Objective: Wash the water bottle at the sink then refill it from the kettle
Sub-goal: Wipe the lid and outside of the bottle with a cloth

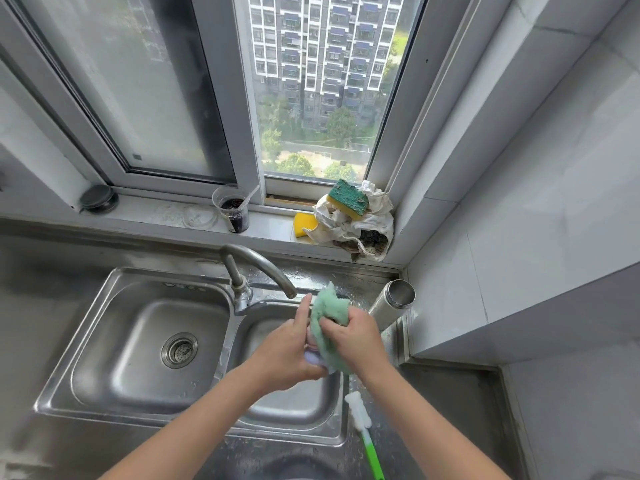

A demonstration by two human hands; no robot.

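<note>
Gripping a green cloth, the right hand has its fingers curled into the fabric and presses it against a small lilac piece. The left hand holds that piece from the other side, its index finger straight and pointing up toward the faucet. The piece is possibly the bottle's cap, but it is too covered to tell. The hands are together, touching through the cloth, over the right basin of the double sink.

Water bottle: bare steel, uncapped. It rests tilted at the right rear corner of the sink, open mouth up, just beside the tiled wall and apart from both hands.

Left basin: strainer drain at its middle.

Counter, right of the sink: a bottle brush with a white foam head and green handle lies along the rim, head toward the window.

Window sill:
- a crumpled stained rag in the right corner
- a green-and-yellow sponge on top of the rag
- a yellow sponge at the rag's left edge
- a clear plastic cup with dark contents and a stick in it
- a dark round lid far left

Water droplets lie on the steel behind the faucet.
</note>
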